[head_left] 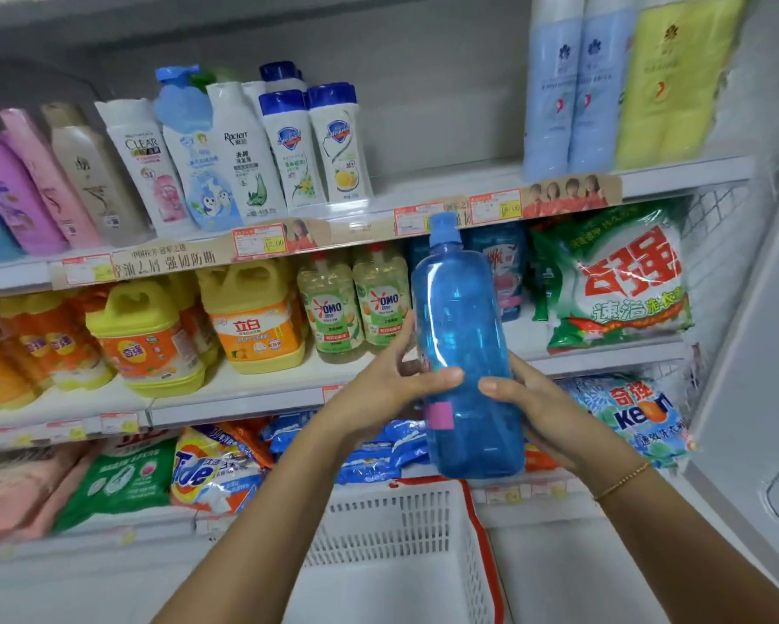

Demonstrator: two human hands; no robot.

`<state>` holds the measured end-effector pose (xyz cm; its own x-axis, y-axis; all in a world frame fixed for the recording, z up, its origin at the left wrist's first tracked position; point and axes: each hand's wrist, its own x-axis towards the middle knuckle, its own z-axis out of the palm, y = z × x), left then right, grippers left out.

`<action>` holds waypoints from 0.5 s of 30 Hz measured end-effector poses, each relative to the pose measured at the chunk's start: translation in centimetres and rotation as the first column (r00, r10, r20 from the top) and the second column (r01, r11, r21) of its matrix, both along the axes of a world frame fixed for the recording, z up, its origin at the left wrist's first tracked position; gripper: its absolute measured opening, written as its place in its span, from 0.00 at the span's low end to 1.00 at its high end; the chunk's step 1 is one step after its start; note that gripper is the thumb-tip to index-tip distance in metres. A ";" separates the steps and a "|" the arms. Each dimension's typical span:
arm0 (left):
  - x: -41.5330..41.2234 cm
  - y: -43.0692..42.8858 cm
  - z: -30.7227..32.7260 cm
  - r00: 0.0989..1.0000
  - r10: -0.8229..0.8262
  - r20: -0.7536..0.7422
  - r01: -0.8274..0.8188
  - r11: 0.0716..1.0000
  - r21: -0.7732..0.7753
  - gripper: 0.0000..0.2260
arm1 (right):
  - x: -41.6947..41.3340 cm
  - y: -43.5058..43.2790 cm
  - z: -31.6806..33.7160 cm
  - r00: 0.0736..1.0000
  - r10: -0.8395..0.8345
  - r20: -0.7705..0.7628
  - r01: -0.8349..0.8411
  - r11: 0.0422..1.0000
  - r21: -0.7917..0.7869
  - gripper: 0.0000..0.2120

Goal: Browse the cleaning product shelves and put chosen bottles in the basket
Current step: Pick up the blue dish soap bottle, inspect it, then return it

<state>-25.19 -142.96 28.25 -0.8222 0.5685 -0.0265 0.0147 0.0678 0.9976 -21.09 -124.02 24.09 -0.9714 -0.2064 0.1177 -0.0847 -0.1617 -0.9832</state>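
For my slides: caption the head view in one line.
Left hand and right hand hold a blue bottle above the white basket, before stocked detergent shelves.

A tall translucent blue plastic bottle sits nearly upright between the left hand and right hand, above a white perforated plastic basket and in front of the white metal middle shelf. Yellow plastic handled jugs stand on that shelf to its left, and a green-and-white plastic detergent bag to its right.
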 end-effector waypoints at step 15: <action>1.6 -0.7 1.4 0.874 0.125 0.470 -0.187 0.979 0.087 0.18 | 1.8 0.5 0.4 0.949 0.232 0.214 -0.198 0.966 -0.167 0.38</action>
<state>-23.62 -143.68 29.68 -0.8126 0.4582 -0.3602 -0.4480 -0.0956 0.8889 -19.33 -123.54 24.45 -0.9097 -0.4109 -0.0600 0.1928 -0.2901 -0.9374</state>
